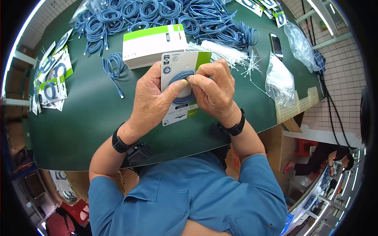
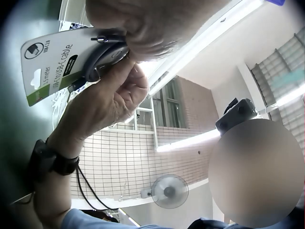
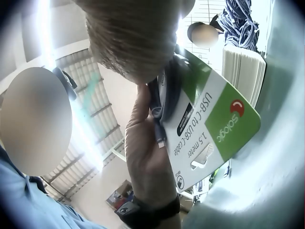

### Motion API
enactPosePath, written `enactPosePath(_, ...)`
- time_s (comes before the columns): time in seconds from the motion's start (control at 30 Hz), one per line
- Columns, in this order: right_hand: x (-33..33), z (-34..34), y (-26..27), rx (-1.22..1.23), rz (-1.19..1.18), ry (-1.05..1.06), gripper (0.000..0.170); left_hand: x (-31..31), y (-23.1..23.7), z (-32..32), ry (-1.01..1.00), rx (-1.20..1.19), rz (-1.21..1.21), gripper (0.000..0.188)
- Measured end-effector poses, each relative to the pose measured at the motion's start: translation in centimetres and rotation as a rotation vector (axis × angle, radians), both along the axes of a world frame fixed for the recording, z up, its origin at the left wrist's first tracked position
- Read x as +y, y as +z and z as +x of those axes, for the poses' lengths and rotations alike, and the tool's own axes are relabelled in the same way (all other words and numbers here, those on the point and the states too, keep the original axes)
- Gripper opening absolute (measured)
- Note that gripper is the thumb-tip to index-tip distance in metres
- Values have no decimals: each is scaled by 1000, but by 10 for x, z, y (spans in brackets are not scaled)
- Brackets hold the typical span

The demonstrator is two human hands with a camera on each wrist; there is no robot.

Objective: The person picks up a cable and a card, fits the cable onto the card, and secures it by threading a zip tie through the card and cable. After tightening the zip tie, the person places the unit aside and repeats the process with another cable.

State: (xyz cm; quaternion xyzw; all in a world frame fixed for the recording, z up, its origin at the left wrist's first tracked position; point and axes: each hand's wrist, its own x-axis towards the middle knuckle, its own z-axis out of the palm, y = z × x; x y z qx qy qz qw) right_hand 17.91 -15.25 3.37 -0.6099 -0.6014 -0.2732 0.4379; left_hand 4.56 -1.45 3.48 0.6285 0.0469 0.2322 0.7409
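Near the bench (image 1: 86,129)'s front edge, left hand (image 1: 151,92) grips card (image 3: 209,125); right hand (image 1: 215,88) pinches coiled cable (image 1: 183,100); slackened fingers could let it spring loose.

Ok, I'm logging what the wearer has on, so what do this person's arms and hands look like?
The left hand and right hand wear no gloves. The shirt's short sleeves are plain blue. Around each wrist sits a black strap with a small, dark, boxy device attached.
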Motion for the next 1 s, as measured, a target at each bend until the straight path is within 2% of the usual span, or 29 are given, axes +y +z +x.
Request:
enactPosePath(0.13,0,-1,-2,-31,9,7,27,1,-1,0,16,39,-46,32)
enactPosePath(0.37,-4,-12,2,-81,17,88,30,4,3,1,42,-39,-222,31)
enactPosePath(0.47,-2,-17,-4,-18,52,230,30,5,3,0,49,-38,-246,31)
enactPosePath(0.6,-3,-20,-7,22,69,316,30,8,4,1,60,-39,-271,32)
enactPosePath(0.9,-1,-19,-7,68,60,414,25,9,2,1,44,-17,-288,32)
enactPosePath(1.0,2,-23,-10,220,42,406,21,8,0,2,53,-14,-281,31)
